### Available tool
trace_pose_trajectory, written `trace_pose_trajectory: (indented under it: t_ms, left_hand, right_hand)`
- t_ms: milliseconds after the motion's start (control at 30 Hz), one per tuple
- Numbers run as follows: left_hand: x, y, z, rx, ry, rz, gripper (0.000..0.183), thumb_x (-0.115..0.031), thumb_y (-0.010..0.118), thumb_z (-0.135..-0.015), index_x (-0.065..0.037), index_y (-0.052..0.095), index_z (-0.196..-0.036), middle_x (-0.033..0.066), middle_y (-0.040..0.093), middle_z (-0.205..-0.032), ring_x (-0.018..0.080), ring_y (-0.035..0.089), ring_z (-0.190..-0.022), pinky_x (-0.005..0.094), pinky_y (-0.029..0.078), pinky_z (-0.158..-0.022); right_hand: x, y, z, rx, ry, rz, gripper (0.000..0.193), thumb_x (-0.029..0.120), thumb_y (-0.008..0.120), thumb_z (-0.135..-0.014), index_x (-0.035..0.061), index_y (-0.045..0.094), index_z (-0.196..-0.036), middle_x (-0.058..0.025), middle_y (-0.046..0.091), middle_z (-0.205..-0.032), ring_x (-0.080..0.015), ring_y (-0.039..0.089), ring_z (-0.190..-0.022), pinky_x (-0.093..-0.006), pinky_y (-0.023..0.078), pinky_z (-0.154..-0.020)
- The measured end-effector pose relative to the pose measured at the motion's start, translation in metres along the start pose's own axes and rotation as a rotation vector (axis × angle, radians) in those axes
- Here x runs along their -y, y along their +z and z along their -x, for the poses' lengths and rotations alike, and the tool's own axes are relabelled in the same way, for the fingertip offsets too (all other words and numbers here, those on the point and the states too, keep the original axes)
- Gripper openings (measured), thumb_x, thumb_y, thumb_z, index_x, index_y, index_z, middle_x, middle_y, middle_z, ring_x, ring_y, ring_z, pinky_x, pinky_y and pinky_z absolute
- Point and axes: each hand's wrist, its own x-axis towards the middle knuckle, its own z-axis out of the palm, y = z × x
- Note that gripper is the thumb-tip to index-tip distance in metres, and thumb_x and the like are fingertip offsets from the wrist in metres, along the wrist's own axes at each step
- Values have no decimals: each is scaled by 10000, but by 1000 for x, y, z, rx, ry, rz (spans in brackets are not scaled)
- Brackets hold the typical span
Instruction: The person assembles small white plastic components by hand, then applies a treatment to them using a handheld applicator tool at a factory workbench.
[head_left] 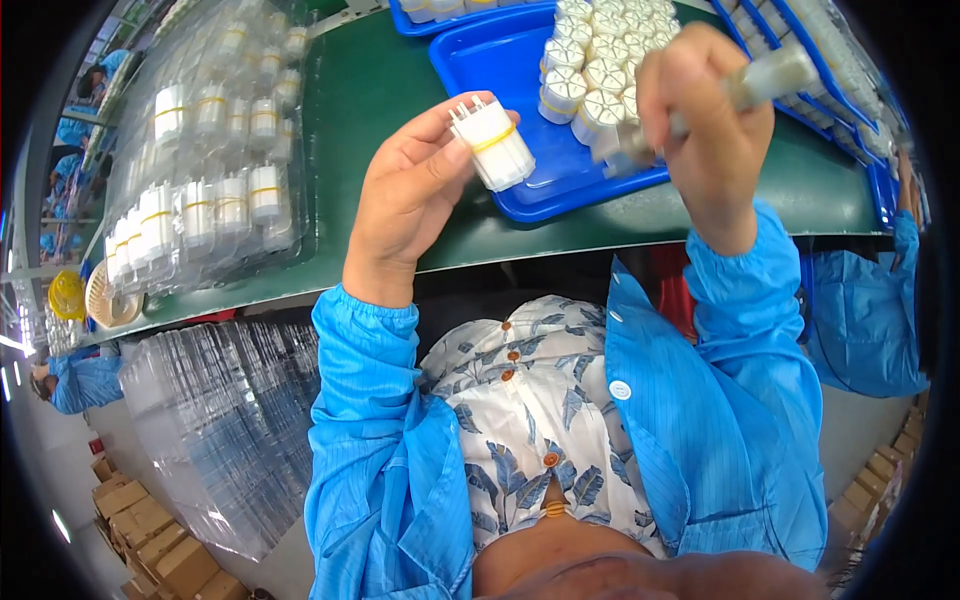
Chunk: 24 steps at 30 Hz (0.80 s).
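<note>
Between the thumb and fingers of my left hand (pixel 405 185) is a white plastic piece (pixel 497 155), bound by a yellow rubber band, with thin prongs pointing up and left. My right hand (pixel 705 125) is closed around a tool with a pale, translucent handle (pixel 775 78). Motion blurs its lower end near the tray, so its kind is unclear. Below and between the hands lies a blue tray (pixel 545 205). Many similar white pieces (pixel 600 75) stand packed in it, their round, segmented ends facing up; my right hand hides some.
On the green table (pixel 350 90), a clear plastic tray (pixel 290 215) at left holds banded white pieces. More blue trays (pixel 860 115) stand at right. Stacked clear trays (pixel 225 420) sit below the table's left side, near cardboard boxes (pixel 165 530). A person's blue sleeve (pixel 905 240) appears far right.
</note>
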Motion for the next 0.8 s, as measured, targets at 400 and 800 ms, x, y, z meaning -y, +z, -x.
trace_pose_trajectory:
  t_ms: [400, 800]
  left_hand:
    - [-32, 28, 24, -96, 42, -59, 420, -94, 653, -894, 3, 471, -1260, 144, 594, -1170, 217, 605, -1088, 357, 522, -911]
    - [-269, -26, 39, -851, 515, -2171, 452, -347, 751, -801, -61, 619, -1125, 134, 676, -999, 259, 679, -880, 350, 521, -764]
  right_hand:
    - [-20, 45, 38, 143, 242, 303, 124, 29, 709, -810, 47, 629, -903, 36, 529, -609, -42, 472, -533, -210, 401, -539]
    - [-13, 40, 49, 155, 276, 104, 17, -15, 604, -866, -19, 596, -881, -30, 577, -671, -49, 503, -529, -207, 361, -463]
